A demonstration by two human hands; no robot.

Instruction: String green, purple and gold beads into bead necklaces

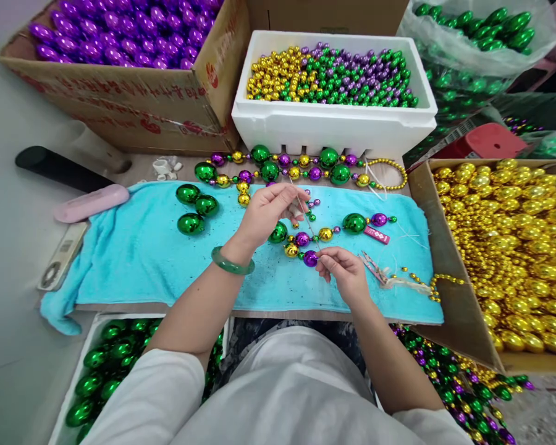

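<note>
Over the blue towel point(134, 247), my left hand point(278, 207) pinches a thin cord. The cord slants down to my right hand point(338, 266), whose fingertips are closed on it beside a purple bead point(310, 258). Strung purple, gold and green beads lie on the towel around and between my hands. A large green bead point(354, 223) and a pink tag point(377, 235) rest to the right. Behind, a finished-looking strand point(269, 171) of mixed beads ends in a small gold loop point(398, 167). Three large green beads point(191, 224) sit left of my left hand.
A white foam box point(333, 120) of small beads stands at the back. Cardboard boxes hold purple beads point(120, 31) at back left and gold beads point(514, 247) at right. Scissors point(374, 269) lie near the towel's right end. A pink-and-black object point(92, 203) is at left.
</note>
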